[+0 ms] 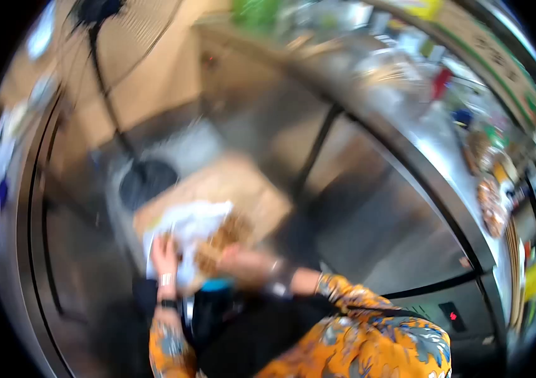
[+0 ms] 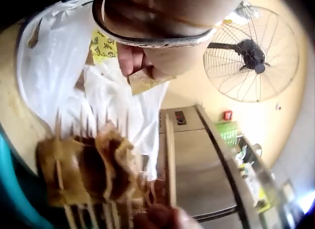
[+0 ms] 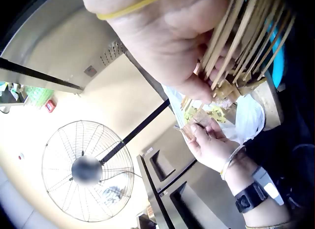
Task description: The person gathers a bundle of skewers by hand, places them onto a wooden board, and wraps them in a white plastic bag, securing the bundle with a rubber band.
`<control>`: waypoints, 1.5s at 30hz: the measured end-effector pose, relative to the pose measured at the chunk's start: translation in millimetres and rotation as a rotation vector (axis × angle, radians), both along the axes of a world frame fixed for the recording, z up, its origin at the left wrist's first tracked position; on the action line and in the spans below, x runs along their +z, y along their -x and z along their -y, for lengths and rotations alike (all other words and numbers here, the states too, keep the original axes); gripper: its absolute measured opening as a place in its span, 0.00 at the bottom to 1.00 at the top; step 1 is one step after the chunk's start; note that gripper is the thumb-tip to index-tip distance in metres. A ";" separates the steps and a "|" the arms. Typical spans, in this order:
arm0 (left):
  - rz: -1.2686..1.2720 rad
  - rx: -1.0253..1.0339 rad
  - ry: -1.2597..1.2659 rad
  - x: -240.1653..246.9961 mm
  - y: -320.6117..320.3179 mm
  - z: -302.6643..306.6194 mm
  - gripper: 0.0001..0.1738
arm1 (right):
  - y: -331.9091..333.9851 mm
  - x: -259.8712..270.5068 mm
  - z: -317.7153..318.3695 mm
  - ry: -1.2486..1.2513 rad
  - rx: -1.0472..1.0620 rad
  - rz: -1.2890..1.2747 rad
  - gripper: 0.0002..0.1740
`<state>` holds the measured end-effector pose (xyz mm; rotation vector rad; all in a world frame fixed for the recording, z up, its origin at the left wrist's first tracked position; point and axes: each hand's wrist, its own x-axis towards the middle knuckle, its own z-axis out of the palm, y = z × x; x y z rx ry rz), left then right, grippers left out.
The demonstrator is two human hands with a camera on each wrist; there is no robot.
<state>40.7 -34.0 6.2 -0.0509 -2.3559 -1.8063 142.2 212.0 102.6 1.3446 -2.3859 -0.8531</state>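
Observation:
My left hand [image 1: 164,255] pinches a small flat brown piece of food [image 2: 143,81] between thumb and fingers. Thin wooden skewers [image 3: 243,37] fan out from my right hand [image 3: 167,47], whose fingers are curled round them. In the left wrist view one skewer stands apart, upright by the right fingertips [image 2: 165,216]. Folded brown sheets of food [image 2: 81,167] are threaded on several skewers beside it. Behind both hands lies a white plastic bag [image 2: 54,81] with a yellow label [image 2: 103,46] bearing dark writing. The head view is blurred.
Under the bag is a light brown board-like surface [image 1: 252,183]; a turquoise rim [image 3: 278,56] shows close to the body. Beyond stand a fan [image 2: 253,56] and steel cabinets [image 1: 368,189]. The steel counter [image 1: 434,148] on the right carries bags and packages.

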 end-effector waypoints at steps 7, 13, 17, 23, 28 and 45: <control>0.331 0.064 -0.493 -0.9 -17.6 -9.0 0.08 | 25.9 -49.9 13.1 1.707 -0.909 1.817 0.10; 0.287 0.003 -0.551 16.5 -19.2 -18.4 0.08 | 27.8 -45.9 14.0 1.685 -0.889 1.799 0.11; 0.115 -0.032 -0.445 27.4 -28.8 -24.2 0.09 | 27.1 -51.2 13.4 1.691 -0.923 1.771 0.10; -0.056 0.083 0.019 33.2 -48.9 -34.7 0.07 | 25.7 -41.8 15.3 1.694 -0.960 1.755 0.10; 0.055 0.160 -0.408 22.0 -36.6 -39.4 0.11 | 23.7 -42.3 16.9 1.738 -0.930 1.758 0.09; 0.658 -0.030 -0.818 22.8 -46.0 -30.3 0.13 | 20.6 -43.4 19.6 1.785 -0.942 1.741 0.08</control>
